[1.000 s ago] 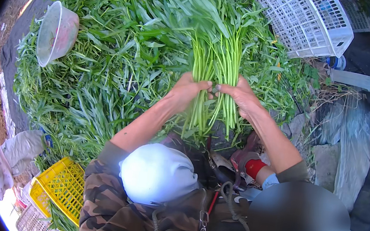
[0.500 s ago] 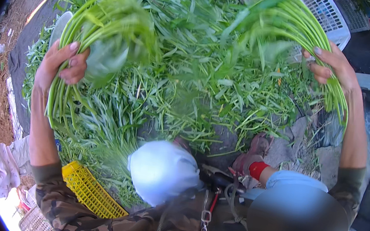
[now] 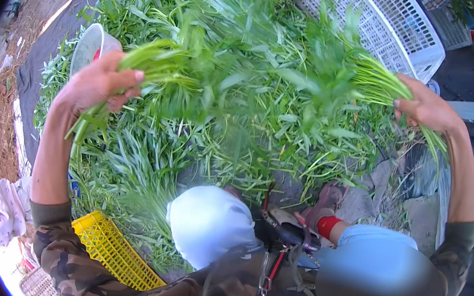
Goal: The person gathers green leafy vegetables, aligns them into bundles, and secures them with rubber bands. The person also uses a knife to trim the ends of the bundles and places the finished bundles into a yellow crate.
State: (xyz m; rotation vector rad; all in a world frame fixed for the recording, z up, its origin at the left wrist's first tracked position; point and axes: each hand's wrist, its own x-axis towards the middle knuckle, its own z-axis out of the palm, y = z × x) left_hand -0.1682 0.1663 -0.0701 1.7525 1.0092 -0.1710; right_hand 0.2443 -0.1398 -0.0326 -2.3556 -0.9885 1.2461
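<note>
My left hand (image 3: pixel 105 80) is closed round a bunch of long-stemmed leafy greens (image 3: pixel 161 66), its cut ends sticking out below the fist. Out to the right, my right hand (image 3: pixel 425 105) grips a second bunch of greens (image 3: pixel 372 79), stems trailing down past the wrist. The leafy tops of both bunches point inward and are smeared by motion. Beneath them spreads a wide heap of loose greens (image 3: pixel 237 103). Just behind my left hand stands a pale round tub (image 3: pixel 87 44), partly hidden by it.
A white slatted crate (image 3: pixel 403 44) stands at the far right, beyond my right hand. By my left elbow leans a yellow plastic basket (image 3: pixel 115 255). A pinkish cloth (image 3: pixel 4 210) lies at the left edge. My shoe (image 3: pixel 329 199) rests at the heap's near side.
Both bunches have swung from raised, drooping arcs to lower and flatter over the heap. My left hand has shifted slightly right and turned; more of the tub and crate shows.
</note>
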